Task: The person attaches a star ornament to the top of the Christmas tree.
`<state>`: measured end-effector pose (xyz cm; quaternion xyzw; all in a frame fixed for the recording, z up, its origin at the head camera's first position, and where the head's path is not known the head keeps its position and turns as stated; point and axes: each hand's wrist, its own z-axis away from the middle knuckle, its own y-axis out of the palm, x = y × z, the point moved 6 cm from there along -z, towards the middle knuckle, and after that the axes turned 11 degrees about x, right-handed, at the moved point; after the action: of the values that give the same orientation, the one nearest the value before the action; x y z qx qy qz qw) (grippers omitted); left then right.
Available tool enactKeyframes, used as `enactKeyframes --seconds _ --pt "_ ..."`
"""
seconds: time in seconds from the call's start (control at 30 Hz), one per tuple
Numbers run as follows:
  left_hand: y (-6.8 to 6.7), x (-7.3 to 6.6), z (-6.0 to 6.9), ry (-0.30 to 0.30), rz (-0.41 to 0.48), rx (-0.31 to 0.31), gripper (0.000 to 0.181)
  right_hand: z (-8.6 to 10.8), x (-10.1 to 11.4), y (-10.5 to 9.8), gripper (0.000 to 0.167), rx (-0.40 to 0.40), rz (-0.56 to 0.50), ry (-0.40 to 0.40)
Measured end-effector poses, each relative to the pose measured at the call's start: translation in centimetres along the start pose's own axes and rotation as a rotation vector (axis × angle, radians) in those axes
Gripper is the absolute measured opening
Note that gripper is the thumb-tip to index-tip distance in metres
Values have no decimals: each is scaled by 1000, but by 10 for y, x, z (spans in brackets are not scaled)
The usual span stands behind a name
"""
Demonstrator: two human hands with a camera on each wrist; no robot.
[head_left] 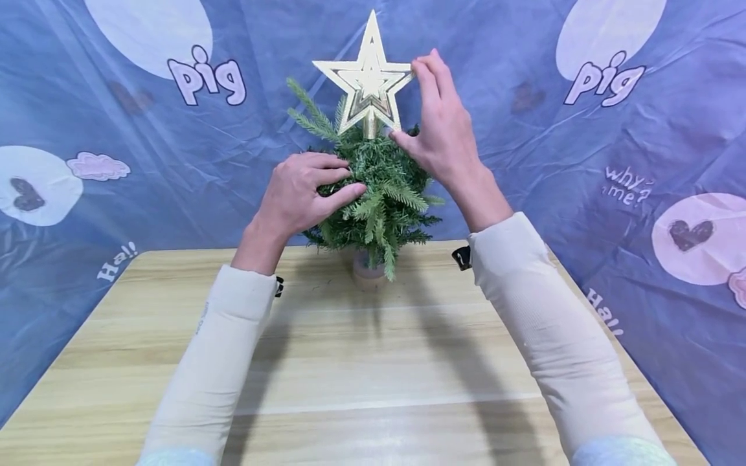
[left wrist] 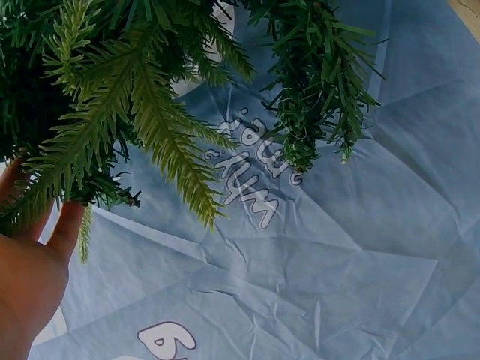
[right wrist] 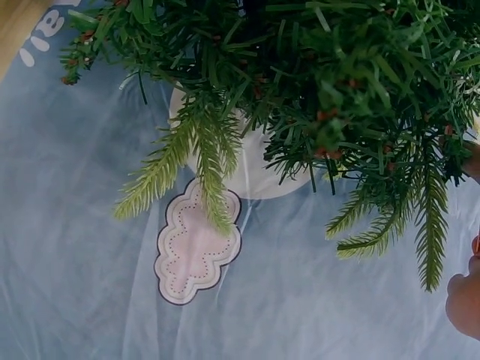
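Observation:
A small artificial Christmas tree (head_left: 379, 188) stands upright on the table, its green branches filling much of both wrist views. Gold and glittery, a star tree topper (head_left: 372, 81) sits upright at its top. My right hand (head_left: 445, 129) holds the star from its right side, fingertips at the right point and thumb by the lower right point. Lower down, my left hand (head_left: 305, 188) grips the tree's left side, with the thumb across the front needles. Branches (left wrist: 135, 112) partly hide its fingers in the left wrist view.
The tree's round base (head_left: 370, 275) rests near the back edge of the wood-grain table (head_left: 373, 362). Behind hangs a blue printed cloth (head_left: 280, 39) with creases. Black clips (head_left: 462, 257) show beside the sleeves.

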<state>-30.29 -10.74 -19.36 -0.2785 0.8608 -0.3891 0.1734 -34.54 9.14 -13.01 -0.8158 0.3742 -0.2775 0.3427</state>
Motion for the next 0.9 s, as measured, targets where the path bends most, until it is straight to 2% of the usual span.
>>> enactKeyframes --seconds 0.13,0.37,0.57,0.9 --pt "-1 0 1 -12 -10 4 40 2 -2 3 92 -5 -17 26" --pt "0 -1 0 -22 -20 18 40 5 2 1 91 -53 17 -33" --pt "-1 -2 1 -7 -17 5 40 7 -2 4 93 -36 -22 0" --pt "-4 -1 1 2 -14 18 38 10 -4 5 94 -67 -23 -15"
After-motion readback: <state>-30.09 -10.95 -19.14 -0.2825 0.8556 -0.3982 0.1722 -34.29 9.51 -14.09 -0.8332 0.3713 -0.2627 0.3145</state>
